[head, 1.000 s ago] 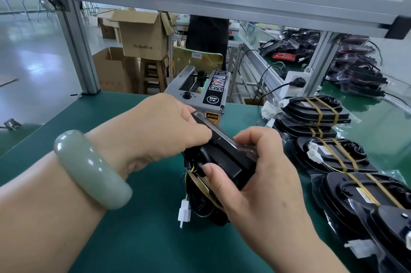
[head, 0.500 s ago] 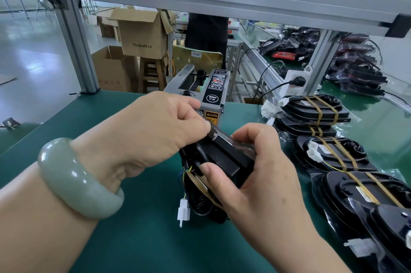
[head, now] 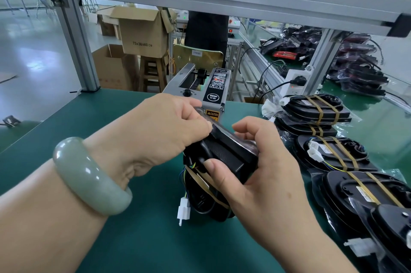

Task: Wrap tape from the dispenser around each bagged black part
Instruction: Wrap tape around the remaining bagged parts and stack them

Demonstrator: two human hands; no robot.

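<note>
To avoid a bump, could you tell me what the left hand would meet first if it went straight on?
Most likely the tape dispenser, right behind the left hand, which pinches the bagged black part; the gap between them is hard to judge.

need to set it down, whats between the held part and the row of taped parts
Head view: just the right hand, gripping the bagged black part, next to the taped parts.

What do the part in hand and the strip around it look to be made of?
Black part: likely moulded plastic, matte with a ribbed patch, inside a clear film bag that glints. Tape: tan, dull, paper-like; could be film.
</note>
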